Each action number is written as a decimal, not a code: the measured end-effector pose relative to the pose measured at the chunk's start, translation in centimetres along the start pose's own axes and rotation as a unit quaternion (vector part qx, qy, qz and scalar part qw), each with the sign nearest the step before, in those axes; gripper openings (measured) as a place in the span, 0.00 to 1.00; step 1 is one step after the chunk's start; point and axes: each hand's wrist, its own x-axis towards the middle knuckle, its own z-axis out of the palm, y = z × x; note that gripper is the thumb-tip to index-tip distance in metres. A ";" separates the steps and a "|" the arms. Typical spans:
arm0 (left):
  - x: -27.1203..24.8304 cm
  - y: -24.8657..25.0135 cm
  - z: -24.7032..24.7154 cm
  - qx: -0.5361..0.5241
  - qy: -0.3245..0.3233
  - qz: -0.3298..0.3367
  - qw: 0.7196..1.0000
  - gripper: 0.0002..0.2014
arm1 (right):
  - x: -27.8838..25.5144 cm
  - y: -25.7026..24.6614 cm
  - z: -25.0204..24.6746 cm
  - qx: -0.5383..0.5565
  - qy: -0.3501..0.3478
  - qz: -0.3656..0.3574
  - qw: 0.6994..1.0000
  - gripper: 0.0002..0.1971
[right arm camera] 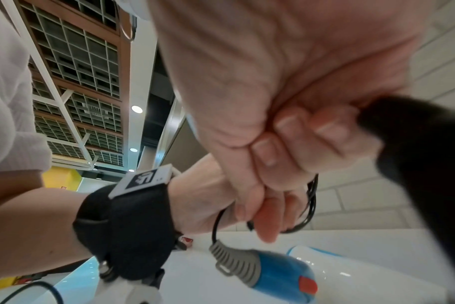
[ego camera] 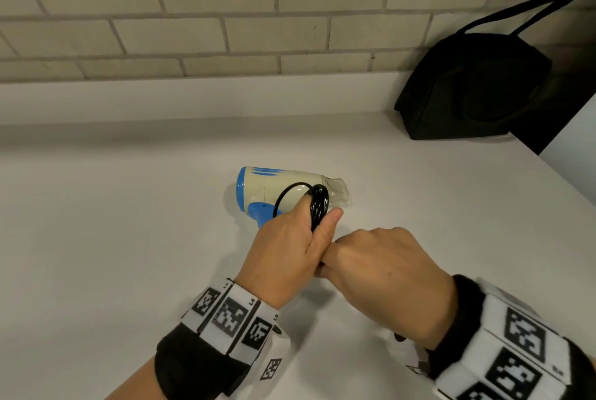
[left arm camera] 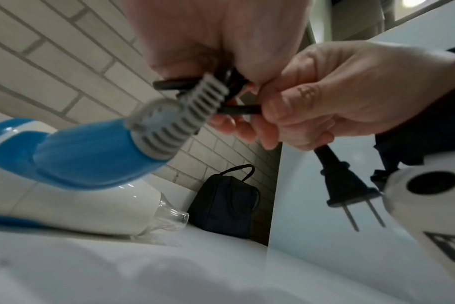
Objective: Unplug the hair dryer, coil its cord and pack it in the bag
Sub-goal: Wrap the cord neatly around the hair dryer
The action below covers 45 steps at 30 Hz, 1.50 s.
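- My left hand [ego camera: 283, 248] gripped the coiled cord [ego camera: 317, 207]; my right hand [left arm camera: 351, 92] pinched its plug end.
- Dryer [ego camera: 283, 188] lay mid-desk, bag [ego camera: 474, 86] at the far right corner.
- I judged the tail needed tucking snugly.

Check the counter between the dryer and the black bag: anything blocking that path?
Nothing visible does. The counter is bare between the hair dryer and the bag by the wall. Whether the bag's mouth is open cannot be told.
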 end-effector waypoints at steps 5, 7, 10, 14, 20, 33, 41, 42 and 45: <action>0.2 0.4 -0.1 0.050 -0.050 0.026 0.997 0.15 | -0.9 0.5 -1.0 0.018 0.039 0.000 0.999 0.15; 0.0 0.4 -0.2 0.069 -0.086 0.026 0.994 0.17 | -1.1 0.9 -0.8 -0.007 0.050 0.008 0.999 0.18; -0.6 0.2 -0.3 -0.020 -0.147 -0.019 0.989 0.19 | -1.7 1.9 0.2 -0.007 0.122 -0.031 0.992 0.16; -0.6 0.1 -1.0 -0.182 -0.210 -0.068 0.958 0.19 | -2.5 3.0 -0.2 -0.030 0.170 -0.066 0.983 0.07; -0.2 0.0 -1.5 -0.220 -0.290 -0.091 0.927 0.15 | -1.7 4.9 -1.6 -0.134 0.289 -0.139 0.937 0.13; 0.3 -1.4 -2.2 -0.439 -0.329 -0.102 0.830 0.20 | 4.3 1.9 2.3 0.600 0.168 0.059 0.780 0.07; -0.3 -1.3 -2.6 -0.329 -0.189 -0.150 0.913 0.12 | 3.5 1.6 2.1 0.661 0.127 0.125 0.729 0.08; -0.3 -1.3 -2.7 -0.314 -0.141 -0.152 0.926 0.13 | 3.4 1.7 2.0 0.676 0.120 0.135 0.714 0.08; -0.3 -1.1 -2.6 -0.279 -0.026 -0.154 0.948 0.13 | 3.1 2.0 1.9 0.701 0.119 0.151 0.687 0.07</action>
